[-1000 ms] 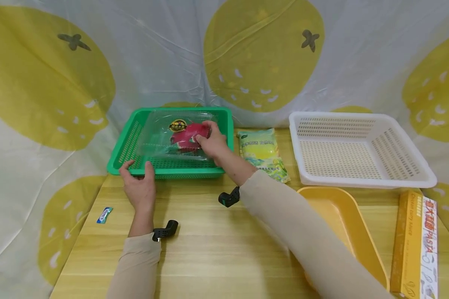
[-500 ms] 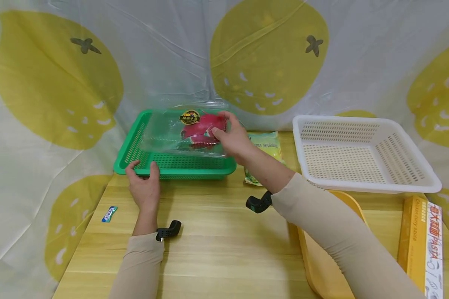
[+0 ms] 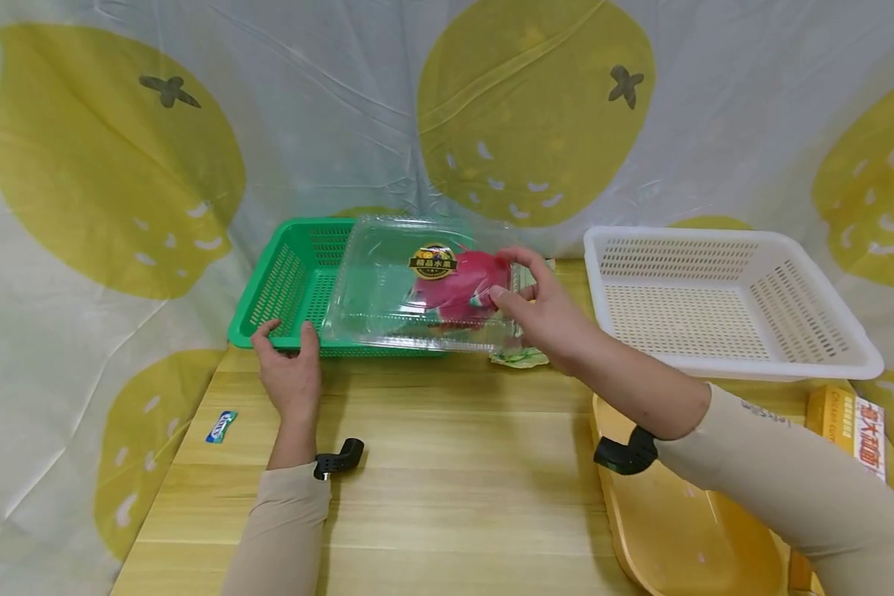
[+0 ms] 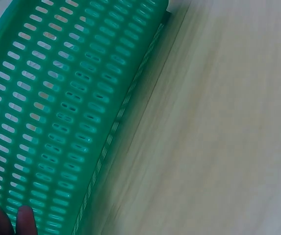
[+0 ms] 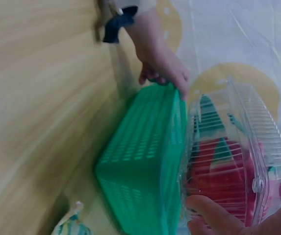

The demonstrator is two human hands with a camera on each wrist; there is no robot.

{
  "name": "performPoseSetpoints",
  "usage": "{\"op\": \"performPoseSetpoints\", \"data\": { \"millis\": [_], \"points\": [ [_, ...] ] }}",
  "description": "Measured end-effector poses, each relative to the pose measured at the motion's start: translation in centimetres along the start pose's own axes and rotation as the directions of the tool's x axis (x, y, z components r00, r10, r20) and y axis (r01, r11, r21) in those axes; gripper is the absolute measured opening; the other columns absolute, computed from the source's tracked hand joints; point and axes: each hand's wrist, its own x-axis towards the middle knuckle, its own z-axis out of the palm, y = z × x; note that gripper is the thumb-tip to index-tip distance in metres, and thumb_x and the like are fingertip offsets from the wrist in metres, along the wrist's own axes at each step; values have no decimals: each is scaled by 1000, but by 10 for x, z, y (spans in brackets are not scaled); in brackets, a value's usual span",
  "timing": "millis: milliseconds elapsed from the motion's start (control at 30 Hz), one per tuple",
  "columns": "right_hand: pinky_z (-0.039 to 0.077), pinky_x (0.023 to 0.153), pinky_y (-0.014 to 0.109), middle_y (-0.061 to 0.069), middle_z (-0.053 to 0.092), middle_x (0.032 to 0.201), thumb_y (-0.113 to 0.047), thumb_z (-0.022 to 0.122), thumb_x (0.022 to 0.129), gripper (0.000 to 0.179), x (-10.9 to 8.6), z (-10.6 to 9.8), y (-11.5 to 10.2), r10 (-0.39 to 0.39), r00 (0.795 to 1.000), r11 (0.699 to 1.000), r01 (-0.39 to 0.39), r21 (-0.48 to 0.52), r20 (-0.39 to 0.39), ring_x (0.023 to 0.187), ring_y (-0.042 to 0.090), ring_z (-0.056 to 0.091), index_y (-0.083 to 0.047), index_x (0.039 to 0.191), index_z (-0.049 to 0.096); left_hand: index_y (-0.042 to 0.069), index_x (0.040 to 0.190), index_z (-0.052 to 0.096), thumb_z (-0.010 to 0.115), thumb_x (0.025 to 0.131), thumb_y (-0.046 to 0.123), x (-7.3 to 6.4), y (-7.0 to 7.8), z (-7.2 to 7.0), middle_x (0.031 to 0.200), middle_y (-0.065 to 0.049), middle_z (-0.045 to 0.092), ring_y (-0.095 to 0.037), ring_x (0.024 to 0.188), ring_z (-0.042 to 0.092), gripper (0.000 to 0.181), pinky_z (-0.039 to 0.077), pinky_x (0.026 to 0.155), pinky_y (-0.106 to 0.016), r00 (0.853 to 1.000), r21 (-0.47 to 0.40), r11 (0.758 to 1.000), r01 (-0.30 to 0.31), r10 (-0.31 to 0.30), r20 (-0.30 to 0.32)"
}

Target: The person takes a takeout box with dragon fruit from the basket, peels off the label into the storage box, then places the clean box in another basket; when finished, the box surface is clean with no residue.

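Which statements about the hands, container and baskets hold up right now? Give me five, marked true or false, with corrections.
1. The right hand holds the clear container. True.
2. The left hand touches the white basket. False: it is at the rim of the green basket.
3. The red item lies in the white basket. False: it shows inside the clear container.
4. The small wrapper lies on the table, left of the left hand. True.
5. The white basket stands left of the green basket. False: it stands to its right.
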Motion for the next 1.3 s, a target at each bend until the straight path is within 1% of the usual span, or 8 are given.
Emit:
{"op": "performPoseSetpoints", "data": {
  "millis": [67, 200, 300, 567, 667, 800, 1033, 1300],
  "points": [
    [62, 69, 38, 12, 47, 102, -20, 55, 105, 56, -13, -5, 4, -15, 1000, 999, 15, -30, 8, 83, 20, 53, -25, 156, 32, 20, 139, 48, 63, 95, 53, 0, 0, 0, 74, -5, 55, -9, 65, 50, 57, 40, 64, -28, 1000, -9, 1000, -1, 1, 0],
    [57, 62, 34, 16, 48, 105, -20, 59, 103, 57, -41, -16, 12, -26, 1000, 994, 27, -110, 12, 85, 22, 56, -24, 155, 34, 19, 140, 47, 63, 96, 51, -1, -1, 0, 81, -10, 59, -8, 66, 51, 57, 42, 63, -25, 1000, -13, 1000, -9, 9, 9],
    [54, 62, 32, 18, 47, 109, -22, 62, 103, 59, -60, -22, 18, -26, 999, 989, 29, -147, 19, 85, 23, 56, -24, 155, 35, 20, 139, 48, 64, 95, 51, 0, -2, 0, 76, -13, 59, -7, 61, 51, 56, 42, 61, -25, 1000, -9, 1000, -15, 15, 4],
    [56, 62, 30, 19, 44, 110, -21, 63, 103, 58, -100, -32, 45, 1, 1000, 990, 2, -141, 19, 74, 19, 66, -22, 154, 35, 21, 139, 48, 65, 95, 53, -2, -2, 1, 76, -11, 58, -11, 64, 51, 58, 41, 67, -29, 1000, -16, 1000, -3, 3, 8],
    [54, 61, 29, 19, 42, 111, -23, 64, 102, 58, -113, -32, 56, 25, 1000, 988, -23, -152, 6, 70, 18, 64, -23, 153, 37, 22, 140, 47, 63, 94, 56, -2, -1, 1, 72, -7, 56, -12, 66, 51, 59, 41, 68, -30, 1000, -1, 1000, 9, -9, 13],
    [53, 62, 28, 19, 42, 114, -23, 64, 102, 57, -128, -29, 70, 51, 999, 987, -50, -151, 5, 73, 17, 64, -24, 153, 37, 21, 140, 47, 62, 94, 57, -1, 1, 0, 68, -1, 52, -13, 66, 51, 60, 40, 67, -31, 1000, 12, 1000, 15, -15, 20],
    [49, 59, 25, 16, 44, 108, -22, 65, 101, 57, -138, -22, 93, 116, 993, 987, -114, -112, 6, 68, 15, 62, -24, 152, 38, 21, 140, 47, 63, 94, 57, 0, 4, -1, 57, 12, 48, -8, 61, 50, 61, 41, 62, -29, 999, -4, 1000, 14, -14, 40],
    [43, 57, 23, 12, 44, 99, -24, 68, 99, 56, -135, -18, 105, 153, 988, 972, -151, -182, -2, 62, 10, 48, -25, 148, 43, 20, 141, 46, 62, 94, 58, 0, 1, -1, 56, 14, 47, -8, 60, 50, 62, 41, 62, -30, 999, -6, 1000, 17, -16, 44]
  ]
}}
